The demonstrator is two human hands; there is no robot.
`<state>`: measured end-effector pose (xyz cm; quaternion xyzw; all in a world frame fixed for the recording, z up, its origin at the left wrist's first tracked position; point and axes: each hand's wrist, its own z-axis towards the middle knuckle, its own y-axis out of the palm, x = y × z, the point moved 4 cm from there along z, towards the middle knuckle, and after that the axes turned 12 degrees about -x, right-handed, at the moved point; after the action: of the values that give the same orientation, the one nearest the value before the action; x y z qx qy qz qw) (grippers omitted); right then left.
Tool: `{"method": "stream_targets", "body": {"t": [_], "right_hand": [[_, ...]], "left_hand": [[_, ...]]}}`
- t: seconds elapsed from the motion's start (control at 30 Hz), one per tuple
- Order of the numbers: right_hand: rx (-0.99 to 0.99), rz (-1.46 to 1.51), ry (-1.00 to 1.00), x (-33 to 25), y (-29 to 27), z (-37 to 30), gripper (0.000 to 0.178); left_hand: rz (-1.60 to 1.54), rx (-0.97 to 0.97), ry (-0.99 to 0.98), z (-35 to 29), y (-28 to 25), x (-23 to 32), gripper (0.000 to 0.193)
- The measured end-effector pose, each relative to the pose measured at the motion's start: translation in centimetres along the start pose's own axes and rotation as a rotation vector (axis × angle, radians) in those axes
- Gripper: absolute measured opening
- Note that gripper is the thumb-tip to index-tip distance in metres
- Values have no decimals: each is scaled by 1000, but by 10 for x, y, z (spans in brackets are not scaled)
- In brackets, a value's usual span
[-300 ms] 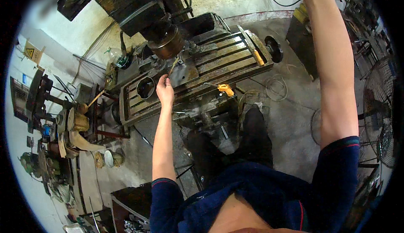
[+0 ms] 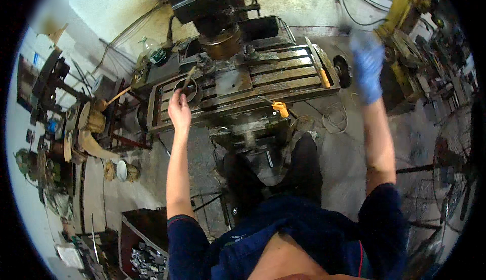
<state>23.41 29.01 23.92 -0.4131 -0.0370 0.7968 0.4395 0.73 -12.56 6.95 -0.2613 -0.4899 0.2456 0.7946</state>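
With left grip clasped around thin tool, right grip too blurred to tell, avoid tipping container by knocking

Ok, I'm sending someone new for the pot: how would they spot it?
Find the slotted table under the machine head. Near its left end, just beyond the left hand, is the pot. Its round, open rim sets it apart from the flat plate to its right.
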Motion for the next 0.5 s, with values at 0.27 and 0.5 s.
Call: {"method": "stream_targets", "body": {"t": [0.27, 0.5], "right_hand": [[-618, 279, 843, 204, 185, -208, 52], [-708, 606, 758, 239, 270, -240, 45]], "left_hand": [[422, -197, -86, 12, 4, -36, 29], [398, -256, -216, -6, -18, -32, 44]]}}
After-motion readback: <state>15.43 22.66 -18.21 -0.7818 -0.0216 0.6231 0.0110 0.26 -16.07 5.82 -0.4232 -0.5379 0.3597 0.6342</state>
